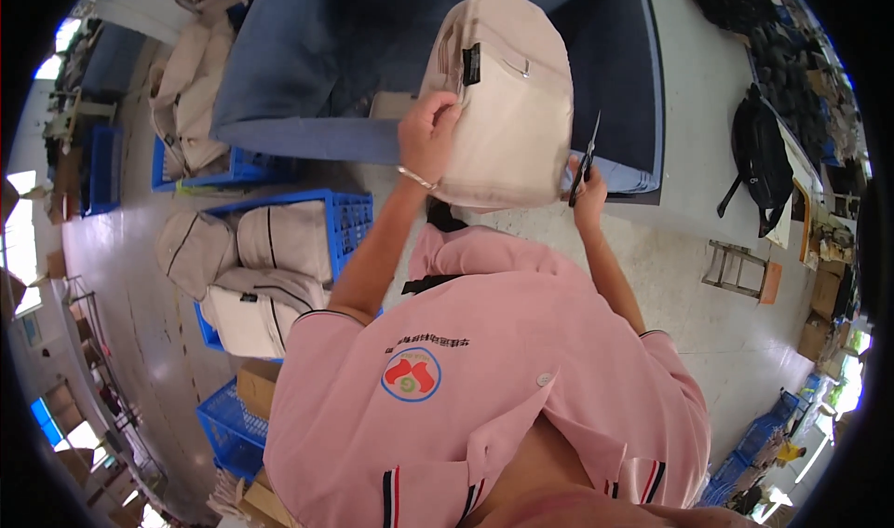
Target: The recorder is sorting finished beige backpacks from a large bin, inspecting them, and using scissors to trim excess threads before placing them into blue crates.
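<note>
A beige backpack (507, 137) stands upright in front of me, with a small black label and a metal zipper pull near its top. My left hand (431, 129) is closed on the bag's left edge, below the label. On the other side, my right hand (587, 193) grips a pair of black-handled scissors (587, 160), their blades pointing up and away from me. The right fingers are close to the bag's lower right edge; whether they touch it, I cannot tell.
A large container lined with dark blue cloth (307, 72) lies beyond the bag. At left, blue crates (346, 221) hold several beige backpacks (284, 239). A black backpack (764, 160) rests on the grey table (694, 109) at right, with a small stool (736, 269) below.
</note>
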Available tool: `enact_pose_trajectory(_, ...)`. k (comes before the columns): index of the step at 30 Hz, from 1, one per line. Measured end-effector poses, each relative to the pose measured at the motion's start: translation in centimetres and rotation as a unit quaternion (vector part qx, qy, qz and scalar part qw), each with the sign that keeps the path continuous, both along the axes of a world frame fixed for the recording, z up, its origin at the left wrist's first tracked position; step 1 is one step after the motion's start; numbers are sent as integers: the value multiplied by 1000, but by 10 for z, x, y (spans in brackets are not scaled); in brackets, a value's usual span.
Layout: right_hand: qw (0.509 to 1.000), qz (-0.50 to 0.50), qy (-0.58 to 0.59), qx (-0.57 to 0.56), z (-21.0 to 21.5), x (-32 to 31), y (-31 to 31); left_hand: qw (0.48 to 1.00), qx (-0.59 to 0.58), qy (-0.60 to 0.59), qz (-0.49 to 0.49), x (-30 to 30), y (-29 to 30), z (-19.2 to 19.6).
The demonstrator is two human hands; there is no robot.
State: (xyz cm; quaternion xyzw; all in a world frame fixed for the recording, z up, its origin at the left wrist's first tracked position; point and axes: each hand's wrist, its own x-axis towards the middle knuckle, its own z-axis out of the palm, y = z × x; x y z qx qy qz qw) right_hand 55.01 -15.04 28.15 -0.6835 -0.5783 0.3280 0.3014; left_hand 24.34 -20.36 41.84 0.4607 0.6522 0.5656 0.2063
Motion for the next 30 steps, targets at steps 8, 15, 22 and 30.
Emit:
enact_pose_trajectory(8,936,110,-56,331,188,-5,7,876,105,416,-222,-48,22,132)
enact_pose_trajectory(15,826,317,-248,394,263,-36,30,836,132,451,-285,-47,60,129)
enact_pose_trajectory(22,822,419,-255,289,230,-50,40,863,103,378,-319,-65,74,95)
enact_pose_trajectory(30,822,405,-282,283,242,-69,54,864,126,346,-342,-73,86,90)
